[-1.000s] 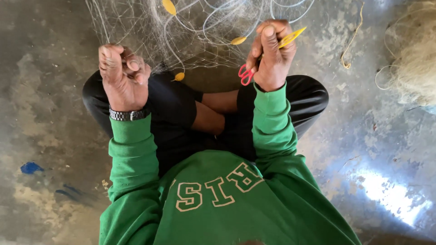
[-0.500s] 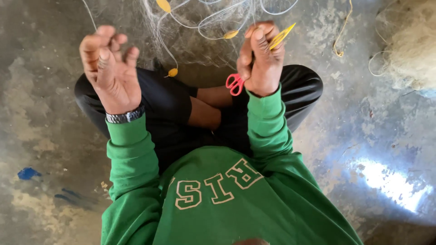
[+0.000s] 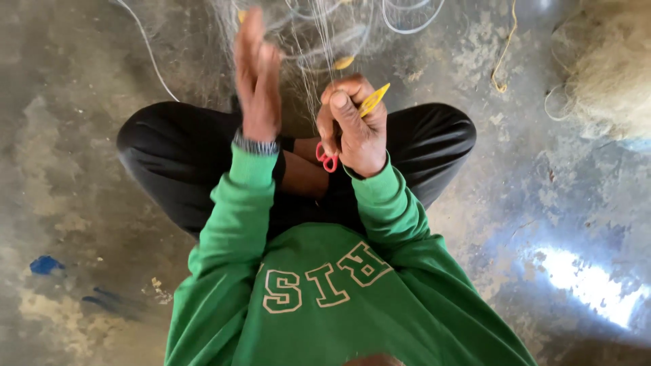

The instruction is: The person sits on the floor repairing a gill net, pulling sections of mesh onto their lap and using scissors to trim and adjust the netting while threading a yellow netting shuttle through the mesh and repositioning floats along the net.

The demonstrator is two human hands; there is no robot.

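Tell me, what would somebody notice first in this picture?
Probably the bright green sweater filling the bottom middle, worn by a person sitting cross-legged on the grey floor. Just above it, the right hand grips a yellow tool and red scissors, while the left hand is raised flat beside it, both at a pale fishing net.

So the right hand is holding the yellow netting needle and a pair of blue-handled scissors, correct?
Not quite. The head view shows the right hand gripping the yellow netting needle, but the scissors have red handles, not blue. The rest stands.
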